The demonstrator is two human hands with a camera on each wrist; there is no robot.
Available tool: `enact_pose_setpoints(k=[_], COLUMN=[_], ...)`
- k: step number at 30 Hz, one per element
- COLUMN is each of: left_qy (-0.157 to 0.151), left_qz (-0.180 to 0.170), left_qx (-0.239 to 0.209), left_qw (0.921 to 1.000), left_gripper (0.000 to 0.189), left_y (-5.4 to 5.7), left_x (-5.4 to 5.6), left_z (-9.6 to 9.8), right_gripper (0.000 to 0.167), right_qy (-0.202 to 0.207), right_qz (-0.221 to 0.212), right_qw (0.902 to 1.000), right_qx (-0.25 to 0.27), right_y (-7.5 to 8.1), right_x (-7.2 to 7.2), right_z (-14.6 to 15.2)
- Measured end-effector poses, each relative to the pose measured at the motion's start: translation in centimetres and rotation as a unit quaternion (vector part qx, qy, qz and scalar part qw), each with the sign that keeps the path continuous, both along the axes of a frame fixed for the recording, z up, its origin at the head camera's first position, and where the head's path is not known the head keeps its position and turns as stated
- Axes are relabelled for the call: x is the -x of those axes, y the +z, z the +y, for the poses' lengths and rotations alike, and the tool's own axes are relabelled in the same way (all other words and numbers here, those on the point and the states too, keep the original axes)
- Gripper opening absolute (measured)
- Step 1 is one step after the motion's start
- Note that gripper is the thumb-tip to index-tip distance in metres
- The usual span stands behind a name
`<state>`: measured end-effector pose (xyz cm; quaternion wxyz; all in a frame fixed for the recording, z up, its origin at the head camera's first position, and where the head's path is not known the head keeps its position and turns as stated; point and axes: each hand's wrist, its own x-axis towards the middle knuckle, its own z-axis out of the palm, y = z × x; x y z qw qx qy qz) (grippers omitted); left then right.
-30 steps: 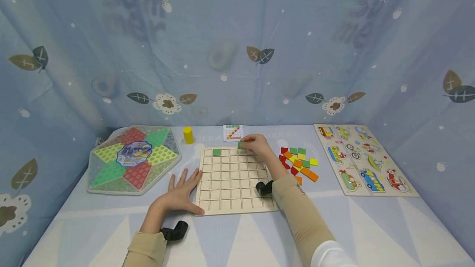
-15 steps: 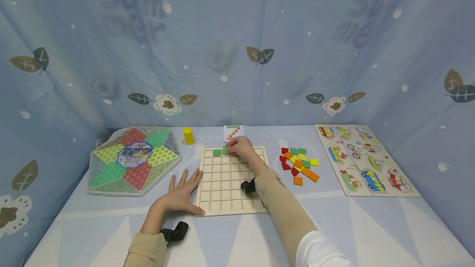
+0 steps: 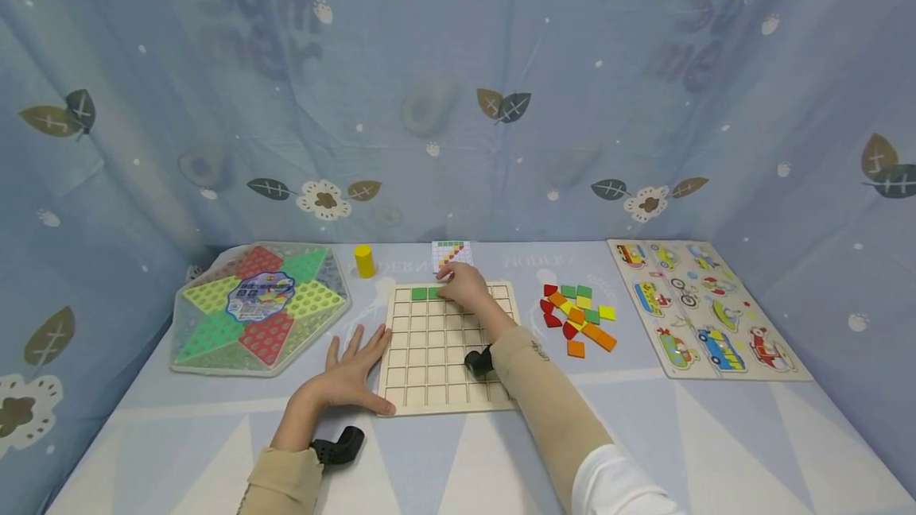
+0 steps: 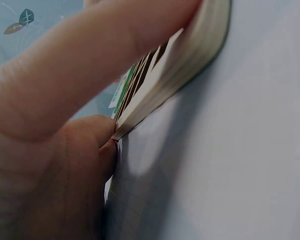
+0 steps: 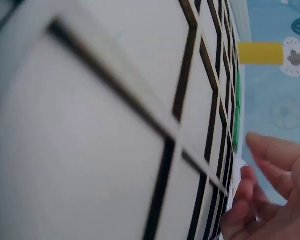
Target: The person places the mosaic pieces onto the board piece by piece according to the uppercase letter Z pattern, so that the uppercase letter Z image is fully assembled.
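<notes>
A pale wooden grid board [image 3: 436, 357] lies flat in the middle of the table. Two green square tiles sit side by side in its far row, the left one [image 3: 418, 294] and the right one [image 3: 432, 292]. My right hand [image 3: 465, 289] hovers at the far row, fingertips right beside the right tile. In the right wrist view, a gap shows between its thumb and fingers, with nothing pinched there. My left hand [image 3: 349, 377] is spread along the board's left side, thumb at the near corner and fingertips at the left edge.
A small pattern card [image 3: 452, 248] lies behind the board, a yellow cylinder [image 3: 364, 261] to its left. Loose coloured tiles [image 3: 576, 315] are scattered right of the board. A hexagonal checkers box [image 3: 261, 308] lies far left, a vehicle puzzle board [image 3: 704, 308] far right.
My right hand has carried a green tile leftward along the far row, laid it next to the first one and let go. The left hand has stayed put.
</notes>
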<state>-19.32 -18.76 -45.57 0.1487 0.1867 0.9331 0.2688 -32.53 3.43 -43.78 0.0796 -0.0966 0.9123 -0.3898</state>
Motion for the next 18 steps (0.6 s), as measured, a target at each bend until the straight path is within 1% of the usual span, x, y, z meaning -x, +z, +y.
enact_pose_setpoints(k=[2,5,8,10,14,18], left_qy=[-0.001,-0.002,0.001,0.002,0.004,0.003], left_qz=[0.001,-0.002,-0.003,-0.001,-0.001,-0.001], left_qx=[0.001,0.001,0.0,0.0,-0.002,-0.002], left_qw=[1.0,1.0,1.0,1.0,1.0,1.0], left_gripper=[0.122,0.122,0.122,0.122,0.122,0.122], left_y=[0.0,0.0,0.1,0.2,0.3,0.2], left_x=[0.0,-0.1,-0.1,-0.2,-0.2,-0.1], left_z=[0.0,0.1,0.1,0.1,0.1,0.2], right_gripper=[0.023,0.025,0.026,0.026,0.027,0.027], right_qy=[-0.004,-0.008,-0.017,-0.025,-0.03,-0.04], right_qz=[-0.009,-0.023,-0.03,-0.033,-0.036,-0.037], right_qw=[0.9993,0.9956,0.9919,0.9895,0.9876,0.9884], right_qx=[0.036,0.091,0.123,0.138,0.15,0.142], right_y=[0.0,0.2,0.5,0.6,0.5,0.3], right_x=[0.0,0.0,0.1,0.2,0.4,0.4], right_z=[0.5,1.4,2.6,3.5,5.3,7.4])
